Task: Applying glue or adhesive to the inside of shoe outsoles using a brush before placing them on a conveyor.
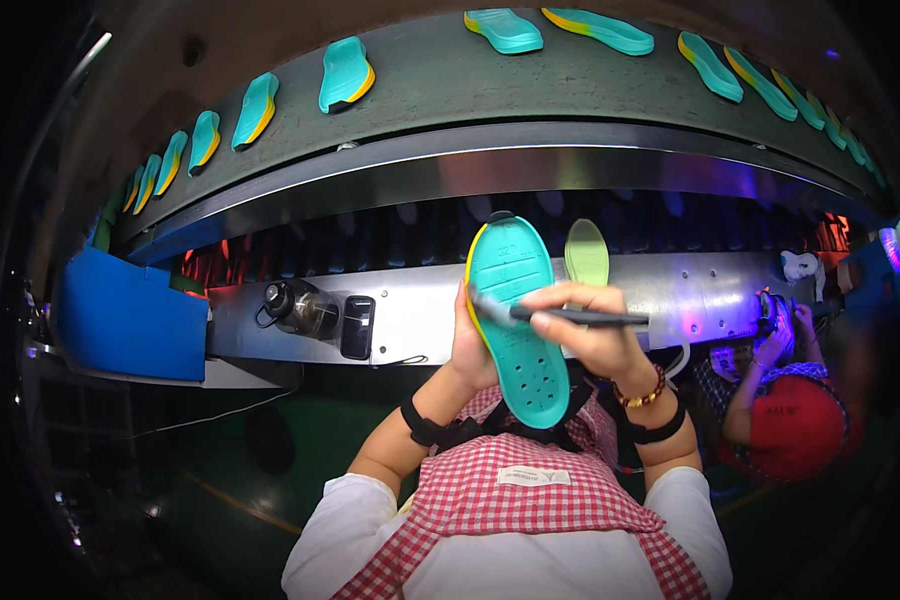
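Observation:
My left hand (471,345) is closed round the left edge of a turquoise shoe sole (518,262) with a yellow side rim and a dark patch at its far end. The sole is held upright in front of my chest, its moulded face with grooves and small holes showing. Between the fingers of my right hand (600,335) is a brush (495,309) with a black handle. Its pale, blurred bristles touch the sole near the left edge, around mid-length. Just beyond my right hand, a pale green sole-shaped piece (587,255) rests at the bench's far edge.
On the metal bench (410,300) stand a dark-lidded bottle (300,308) and a black phone-like device (357,327). Beyond, a green conveyor belt (420,80) carries several turquoise and yellow soles. A blue panel (130,315) is at left; a person in a red cap (798,425) works at right.

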### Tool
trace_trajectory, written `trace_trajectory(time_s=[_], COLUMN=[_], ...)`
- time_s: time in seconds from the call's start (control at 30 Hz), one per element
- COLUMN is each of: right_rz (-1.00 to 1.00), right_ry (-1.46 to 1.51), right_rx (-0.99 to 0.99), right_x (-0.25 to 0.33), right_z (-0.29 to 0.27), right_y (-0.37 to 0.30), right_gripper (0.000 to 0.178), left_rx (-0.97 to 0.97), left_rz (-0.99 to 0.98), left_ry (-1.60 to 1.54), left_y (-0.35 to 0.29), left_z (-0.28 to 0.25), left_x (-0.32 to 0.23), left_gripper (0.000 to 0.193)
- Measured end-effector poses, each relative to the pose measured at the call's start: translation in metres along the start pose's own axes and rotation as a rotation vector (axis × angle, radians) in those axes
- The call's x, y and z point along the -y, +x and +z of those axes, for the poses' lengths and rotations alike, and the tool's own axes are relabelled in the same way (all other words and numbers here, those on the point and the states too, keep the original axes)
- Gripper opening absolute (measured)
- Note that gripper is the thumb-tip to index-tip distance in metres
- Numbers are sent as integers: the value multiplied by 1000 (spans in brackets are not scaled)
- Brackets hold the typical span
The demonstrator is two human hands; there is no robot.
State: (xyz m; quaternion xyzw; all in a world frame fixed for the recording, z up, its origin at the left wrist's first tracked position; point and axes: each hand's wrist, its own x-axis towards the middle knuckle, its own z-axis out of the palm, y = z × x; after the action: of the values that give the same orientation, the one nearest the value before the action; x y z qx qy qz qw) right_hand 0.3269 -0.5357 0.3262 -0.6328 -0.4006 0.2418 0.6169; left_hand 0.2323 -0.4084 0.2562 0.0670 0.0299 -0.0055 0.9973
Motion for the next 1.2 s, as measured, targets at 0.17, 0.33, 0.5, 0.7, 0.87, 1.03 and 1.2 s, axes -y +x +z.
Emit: trace_trajectory(time_s=[0.17, 0.33, 0.5, 0.7, 0.87, 1.03, 1.2], right_rz=[25, -207, -212, -245, -269, -179, -220], right_ry=[290, -31, -175, 74, -52, 78, 17], right_rx=[125, 239, 5, 265, 229, 94, 336], right_x=[18, 15, 21, 19, 8, 10, 2], right_z=[-6, -8, -18, -14, -14, -24, -24], right_y=[-7, -5, -3, -14, -13, -21, -25], right_gripper=[18, 22, 14, 17, 19, 21, 20], left_rx=[172, 123, -107, 3, 11, 44, 31], left_rz=[203, 183, 266, 314, 400, 432, 442], left_ry=[174, 257, 327, 291, 297, 252, 247], left_y=[-4, 5, 9, 15, 19, 18, 18], left_z=[5, 12, 23, 19, 20, 24, 32], left_x=[-4, -12, -17, -25, -26, -32, -39], left_gripper=[77, 83, 92, 94, 97, 98, 97])
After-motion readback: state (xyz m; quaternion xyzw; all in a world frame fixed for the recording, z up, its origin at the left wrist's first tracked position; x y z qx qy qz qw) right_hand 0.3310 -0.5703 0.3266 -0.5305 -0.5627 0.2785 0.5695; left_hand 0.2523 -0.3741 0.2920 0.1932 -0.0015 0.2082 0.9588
